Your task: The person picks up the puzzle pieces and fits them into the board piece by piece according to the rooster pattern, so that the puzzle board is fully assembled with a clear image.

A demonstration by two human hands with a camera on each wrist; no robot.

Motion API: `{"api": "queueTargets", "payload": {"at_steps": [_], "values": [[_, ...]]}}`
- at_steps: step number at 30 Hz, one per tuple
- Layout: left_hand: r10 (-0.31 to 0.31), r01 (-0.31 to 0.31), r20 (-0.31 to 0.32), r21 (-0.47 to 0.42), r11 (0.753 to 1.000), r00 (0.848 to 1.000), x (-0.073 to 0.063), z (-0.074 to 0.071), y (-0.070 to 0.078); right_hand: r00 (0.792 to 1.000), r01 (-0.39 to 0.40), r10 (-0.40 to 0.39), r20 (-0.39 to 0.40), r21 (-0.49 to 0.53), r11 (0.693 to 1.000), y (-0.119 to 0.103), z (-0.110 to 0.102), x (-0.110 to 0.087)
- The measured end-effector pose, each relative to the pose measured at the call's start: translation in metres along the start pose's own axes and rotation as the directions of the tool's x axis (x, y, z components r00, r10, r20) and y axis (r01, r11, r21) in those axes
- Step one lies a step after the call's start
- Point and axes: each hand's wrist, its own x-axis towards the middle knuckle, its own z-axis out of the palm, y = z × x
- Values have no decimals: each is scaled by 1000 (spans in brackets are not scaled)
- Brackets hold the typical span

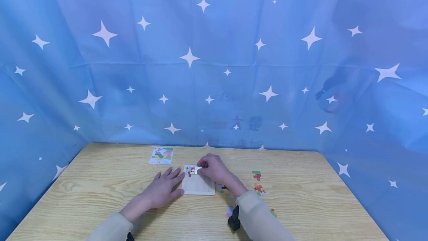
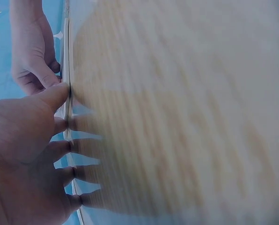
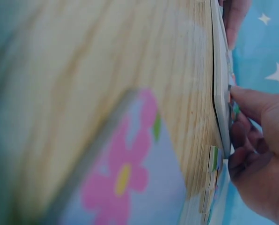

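Observation:
A pale puzzle board [image 1: 198, 187] lies in the middle of the table, with colourful pieces [image 1: 188, 170] along its top left. My left hand [image 1: 162, 190] rests on the table with fingers spread, its fingertips and thumb right at the board's left edge. Over the upper right part of the board, my right hand [image 1: 215, 169] pinches a puzzle piece [image 1: 197, 169] between thumb and fingers, beside the pieces in the frame. In the right wrist view the thumb and curled fingers of the right hand [image 3: 266, 136] come over the board [image 3: 219, 84]; the held piece is mostly hidden.
A picture card [image 1: 161, 156] lies beyond the left hand. Right of the board are several loose puzzle pieces, among them a green and red one [image 1: 256, 175] and an orange one [image 1: 259, 188]. A piece with a pink flower [image 3: 121, 178] looms close in the right wrist view.

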Motion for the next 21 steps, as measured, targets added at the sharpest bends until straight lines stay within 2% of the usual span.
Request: {"api": "queueTargets", "payload": {"at_steps": [14,21], "values": [[5,-5,14,-8,1000,1000,-3,-4,4,1000,9,-9,-5,-9,1000,0,0,0],[4,-4,9,0,1000,1000,-3,-2,1,999,33,-33,6,-39,999,0,1,1]]}}
